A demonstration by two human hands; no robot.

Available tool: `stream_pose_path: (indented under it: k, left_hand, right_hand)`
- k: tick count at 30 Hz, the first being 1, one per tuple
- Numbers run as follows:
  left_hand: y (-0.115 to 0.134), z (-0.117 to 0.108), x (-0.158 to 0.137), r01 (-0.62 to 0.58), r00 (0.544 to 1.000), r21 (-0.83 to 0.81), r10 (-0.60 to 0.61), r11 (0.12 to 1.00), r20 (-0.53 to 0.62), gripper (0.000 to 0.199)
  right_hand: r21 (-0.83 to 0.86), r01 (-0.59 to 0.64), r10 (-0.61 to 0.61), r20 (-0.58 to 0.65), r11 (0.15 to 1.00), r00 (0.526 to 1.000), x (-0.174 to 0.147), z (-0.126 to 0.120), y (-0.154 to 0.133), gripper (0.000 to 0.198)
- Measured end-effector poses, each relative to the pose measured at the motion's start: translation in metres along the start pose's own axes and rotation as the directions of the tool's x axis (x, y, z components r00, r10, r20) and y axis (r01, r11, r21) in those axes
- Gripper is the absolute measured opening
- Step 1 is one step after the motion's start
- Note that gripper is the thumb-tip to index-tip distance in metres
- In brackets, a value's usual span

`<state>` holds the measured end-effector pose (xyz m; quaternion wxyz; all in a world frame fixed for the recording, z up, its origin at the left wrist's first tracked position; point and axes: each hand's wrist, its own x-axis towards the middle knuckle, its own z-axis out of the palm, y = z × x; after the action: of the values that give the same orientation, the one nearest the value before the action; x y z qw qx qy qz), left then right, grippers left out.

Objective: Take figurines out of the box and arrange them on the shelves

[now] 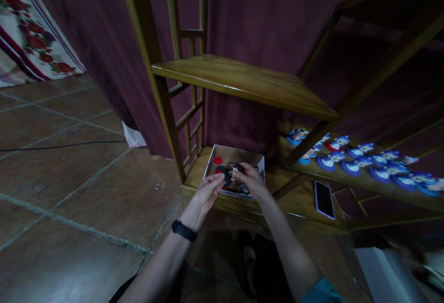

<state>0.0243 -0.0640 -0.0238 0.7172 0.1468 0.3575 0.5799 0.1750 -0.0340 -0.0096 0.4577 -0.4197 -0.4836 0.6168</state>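
Observation:
My left hand (209, 190) pinches a dark round base (227, 176) between thumb and fingers, over an open white box (256, 158). Close against the base, my right hand (252, 181) grips a small dark figurine (235, 168) with light patches. Whether the figurine and base are joined, I cannot tell. Inside the box lie a red disc (217, 160) and another small dark-and-white figurine (244, 189). My hands hide part of the box's contents.
The box sits on the low shelf of a wooden rack, below a higher board (239, 78). At right, several blue-and-white figurines (331, 160) stand on round bases along another shelf. A phone (324, 199) lies beneath them. A white box (383, 273) is at lower right.

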Motion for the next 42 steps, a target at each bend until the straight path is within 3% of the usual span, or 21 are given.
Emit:
stream_pose_path:
  k: [6, 18, 22, 26, 30, 35, 38, 42]
  left_hand:
    - [-0.005, -0.005, 0.004, 0.047, 0.999, -0.062, -0.046, 0.997, 0.015, 0.011]
    - [-0.010, -0.010, 0.006, 0.064, 0.998, -0.073, -0.064, 0.995, 0.001, 0.012]
    - [-0.012, -0.008, 0.004, 0.025, 0.999, -0.078, -0.028, 0.997, -0.044, 0.010]
    - [-0.015, -0.001, 0.000, -0.082, 0.992, -0.061, 0.076, 0.995, -0.098, 0.015]
    - [-0.021, 0.005, -0.002, -0.206, 0.968, -0.028, 0.200, 0.978, -0.155, 0.020]
    - [-0.029, 0.009, -0.001, -0.317, 0.924, 0.068, 0.324, 0.946, -0.203, 0.021]
    - [-0.027, 0.008, -0.002, -0.329, 0.917, 0.129, 0.349, 0.935, -0.190, 0.021]
    - [-0.017, 0.006, -0.005, -0.245, 0.953, 0.107, 0.260, 0.964, -0.155, 0.021]
  right_hand:
    - [0.037, -0.008, 0.008, 0.012, 0.999, 1.000, 0.001, 0.002, 0.003, 0.037]
    - [-0.189, 0.152, -0.137, 0.090, 0.970, 0.986, -0.002, 0.001, -0.002, 0.032]
    - [-0.191, 0.152, -0.141, 0.068, 0.970, 0.988, 0.000, 0.004, 0.003, 0.032]
    - [-0.160, 0.120, -0.126, -0.028, 0.980, 0.992, 0.000, 0.013, 0.006, 0.033]
    - [-0.098, 0.084, -0.096, -0.117, 0.992, 0.989, -0.001, 0.021, 0.006, 0.036]
    - [-0.059, 0.064, -0.072, -0.143, 0.996, 0.987, -0.002, 0.022, 0.004, 0.038]
    - [-0.061, 0.061, -0.067, -0.107, 0.996, 0.992, -0.002, 0.019, 0.003, 0.038]
    - [-0.064, 0.084, -0.086, -0.034, 0.994, 0.996, -0.001, 0.014, 0.005, 0.039]
